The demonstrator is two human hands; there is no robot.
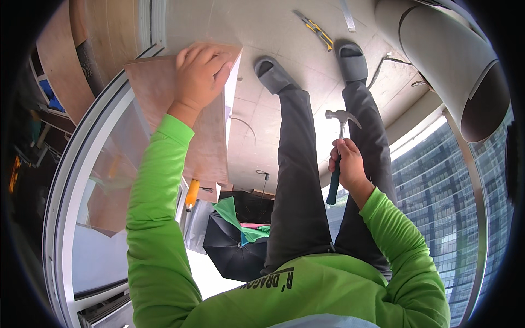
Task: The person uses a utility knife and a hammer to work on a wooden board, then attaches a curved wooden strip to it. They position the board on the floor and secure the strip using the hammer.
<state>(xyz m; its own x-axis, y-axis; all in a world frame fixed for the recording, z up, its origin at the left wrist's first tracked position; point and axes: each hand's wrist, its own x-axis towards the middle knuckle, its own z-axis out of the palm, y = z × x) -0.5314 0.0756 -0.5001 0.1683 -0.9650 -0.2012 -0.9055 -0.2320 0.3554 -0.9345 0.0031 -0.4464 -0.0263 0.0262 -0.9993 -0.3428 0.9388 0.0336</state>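
Observation:
My right hand (350, 167) is closed around a claw hammer (342, 123), gripping it where the metal shaft meets the dark green handle. The hammer stands head up, in front of my trouser legs. To the left, my left hand (201, 76) lies over the far end of a reddish-brown wooden board (205, 136), its fingers curled over it. The board has a pale edge on its right side and reaches back toward me, beside the sliding-door frame. A tool with an orange-yellow handle (192, 194) is by the board's near end; its kind is unclear.
A yellow-and-black utility knife (316, 31) lies on the tiled floor (262, 27) beyond my grey slippers (273, 75). A large pale roll (437, 49) is at the far right, above a window. Left is a glass door (112, 180); umbrellas (235, 240) lie near my legs.

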